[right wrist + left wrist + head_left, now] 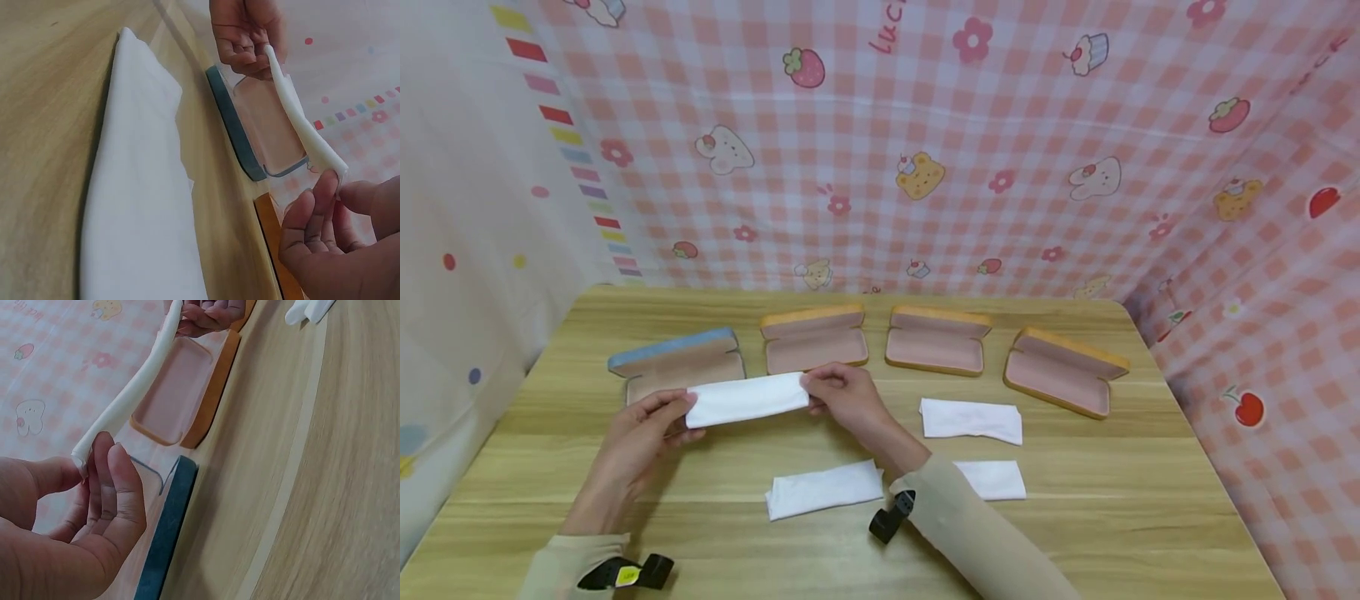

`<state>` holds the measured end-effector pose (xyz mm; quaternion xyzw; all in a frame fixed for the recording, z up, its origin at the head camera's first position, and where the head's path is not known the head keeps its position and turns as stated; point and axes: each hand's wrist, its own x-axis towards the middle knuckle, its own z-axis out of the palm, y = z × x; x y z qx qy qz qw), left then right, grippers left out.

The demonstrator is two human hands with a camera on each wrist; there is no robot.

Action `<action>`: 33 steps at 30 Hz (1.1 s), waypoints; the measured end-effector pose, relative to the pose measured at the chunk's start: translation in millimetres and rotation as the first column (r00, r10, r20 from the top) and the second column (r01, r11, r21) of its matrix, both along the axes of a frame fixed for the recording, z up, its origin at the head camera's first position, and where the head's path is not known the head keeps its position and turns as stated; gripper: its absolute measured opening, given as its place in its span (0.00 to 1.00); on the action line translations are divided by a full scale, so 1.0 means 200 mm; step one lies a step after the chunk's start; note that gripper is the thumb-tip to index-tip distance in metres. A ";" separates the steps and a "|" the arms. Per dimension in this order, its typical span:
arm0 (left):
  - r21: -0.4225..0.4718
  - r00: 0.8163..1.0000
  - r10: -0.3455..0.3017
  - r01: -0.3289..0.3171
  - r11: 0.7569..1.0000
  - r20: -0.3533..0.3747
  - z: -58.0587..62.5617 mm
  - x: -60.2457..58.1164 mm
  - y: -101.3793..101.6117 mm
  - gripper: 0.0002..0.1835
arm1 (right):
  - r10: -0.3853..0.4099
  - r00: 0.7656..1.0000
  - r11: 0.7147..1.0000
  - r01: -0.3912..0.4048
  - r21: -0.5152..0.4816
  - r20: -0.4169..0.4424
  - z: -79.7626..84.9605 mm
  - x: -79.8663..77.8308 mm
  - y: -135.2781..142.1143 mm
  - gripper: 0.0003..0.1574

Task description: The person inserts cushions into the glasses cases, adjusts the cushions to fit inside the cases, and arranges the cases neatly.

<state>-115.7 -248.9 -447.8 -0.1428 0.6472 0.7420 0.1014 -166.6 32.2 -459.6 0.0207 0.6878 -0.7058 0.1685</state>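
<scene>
A folded white cloth [747, 399] is stretched level between both hands, in front of the open blue glasses case [685, 362] and partly covering it in the head view. My left hand [643, 433] pinches its left end between thumb and fingers, as the left wrist view also shows. At the other end, the thumb and fingers of my right hand [850, 400] pinch the cloth's edge. Seen from the right wrist, the held cloth [300, 122] sags slightly and hangs over the blue case [234, 122]. Another folded white cloth [140, 175] lies on the table beneath that wrist.
Three orange glasses cases stand open along the back: one left of centre [816, 350], one at centre [934, 350], one at right [1060, 383]. Folded white cloths lie at front [826, 489], at right [972, 420] and partly under the right sleeve [996, 480]. A checked curtain [880, 125] hangs behind.
</scene>
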 end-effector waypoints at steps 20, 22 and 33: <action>0.038 1.000 0.002 -0.001 0.999 -0.030 0.03 0.01 -0.10 0.04 | 0.031 0.999 0.999 -0.030 0.038 -0.009 0.03 -0.02 -0.09 0.09; 0.040 0.999 0.014 -0.012 0.999 -0.031 0.03 0.01 -0.10 0.04 | 0.025 1.000 0.999 -0.025 0.046 -0.014 0.04 -0.02 -0.10 0.08; 0.030 0.998 0.049 -0.048 0.998 -0.039 0.03 0.01 -0.15 0.05 | 0.027 0.996 0.993 -0.018 0.119 -0.081 0.07 -0.06 -0.17 0.08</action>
